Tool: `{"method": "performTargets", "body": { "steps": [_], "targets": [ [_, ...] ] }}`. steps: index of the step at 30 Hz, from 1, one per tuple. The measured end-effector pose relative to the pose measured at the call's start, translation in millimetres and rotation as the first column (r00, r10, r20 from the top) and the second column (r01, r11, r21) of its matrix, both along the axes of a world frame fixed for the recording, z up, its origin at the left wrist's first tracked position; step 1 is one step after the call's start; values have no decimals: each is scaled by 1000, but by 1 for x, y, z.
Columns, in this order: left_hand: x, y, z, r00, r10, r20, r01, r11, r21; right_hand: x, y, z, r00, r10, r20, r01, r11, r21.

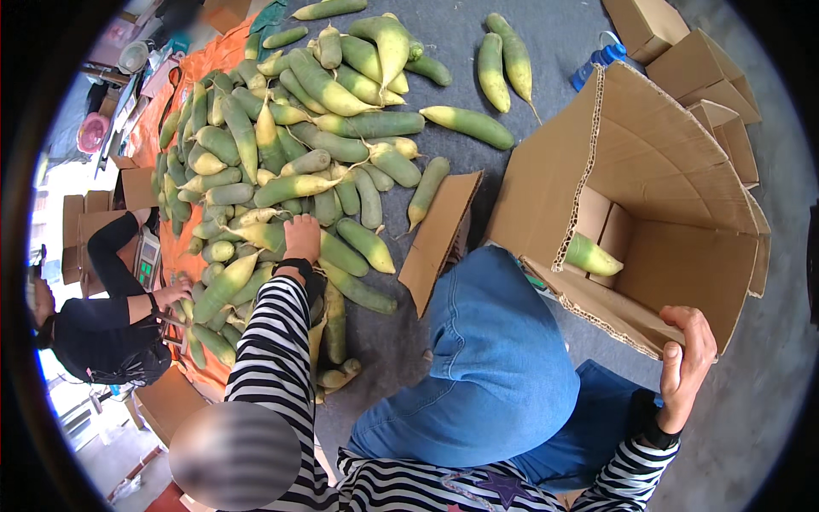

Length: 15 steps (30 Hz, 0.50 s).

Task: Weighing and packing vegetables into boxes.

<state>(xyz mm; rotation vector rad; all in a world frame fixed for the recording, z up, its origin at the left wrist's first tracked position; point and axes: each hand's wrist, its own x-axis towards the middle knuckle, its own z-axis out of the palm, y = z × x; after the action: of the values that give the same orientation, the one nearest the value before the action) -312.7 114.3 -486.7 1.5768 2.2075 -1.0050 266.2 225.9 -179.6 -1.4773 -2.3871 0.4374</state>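
Dark grey sheeting (452, 30) spreads beneath many green radishes (294, 188) in our head view. Our left hand (303, 238) lies among them, its fingertips hard to make out; we cannot tell whether it grips. Our right hand (689, 348) clasps the rim of the open carton (687, 264), whose wall hides part of the one radish (595, 258) we see inside.

Green radishes (294, 188) heaped; cardboard box (665, 162) open
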Motion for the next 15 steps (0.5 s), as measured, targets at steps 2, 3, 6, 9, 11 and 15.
{"method": "performTargets", "body": {
  "steps": [2,3,6,9,11,15],
  "targets": [
    [3,-2,14,996,-90,-7,89,990,-106,-2,1,0,1000,3,0,-3,1000,21],
    [6,-5,22,996,-88,16,89,991,-97,-3,2,0,1000,14,-15,-13,1000,14],
    [28,-36,47,988,-106,110,103,994,28,-3,2,1,997,56,-56,-54,997,48],
    [64,-73,72,916,168,363,-254,946,203,-1,2,0,994,87,-70,-80,992,93],
    [81,-89,98,832,205,515,-386,882,272,1,1,-1,994,95,-59,-87,990,114],
    [114,-82,180,737,174,653,-537,737,410,3,-3,-3,993,107,-40,-100,983,157]
  ]
}}
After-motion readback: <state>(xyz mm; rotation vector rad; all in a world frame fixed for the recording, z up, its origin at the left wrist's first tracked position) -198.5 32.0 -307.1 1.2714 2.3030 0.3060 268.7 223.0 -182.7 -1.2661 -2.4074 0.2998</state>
